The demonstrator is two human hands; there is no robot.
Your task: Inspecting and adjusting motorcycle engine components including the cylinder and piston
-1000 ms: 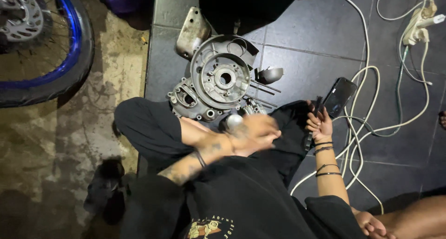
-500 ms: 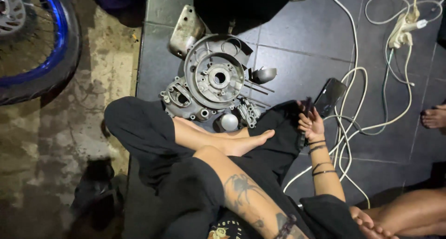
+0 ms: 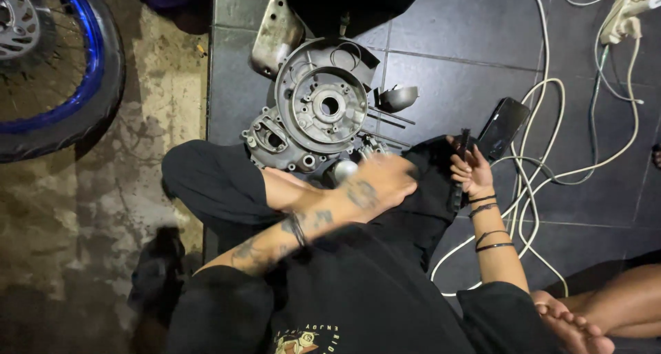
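Reaching across the lap toward the engine casing (image 3: 320, 110) on the tiled floor (image 3: 447, 72).
Left hand (image 3: 382, 182), blurred, grip unreadable, hovers by a small metal part (image 3: 344, 168); right hand (image 3: 469, 175) pinches a dark slim tool (image 3: 460, 168). Best to steady the casing before working it.

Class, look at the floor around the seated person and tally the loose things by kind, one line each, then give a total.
Grey metal engine casing: 1
Dull metal cover plate: 1
Small metal bowl-shaped part: 1
Black slab-shaped phone: 1
Blue-rimmed spoked wheel: 1
White power strip: 1
Dark slim tool in right hand: 1
Total: 7
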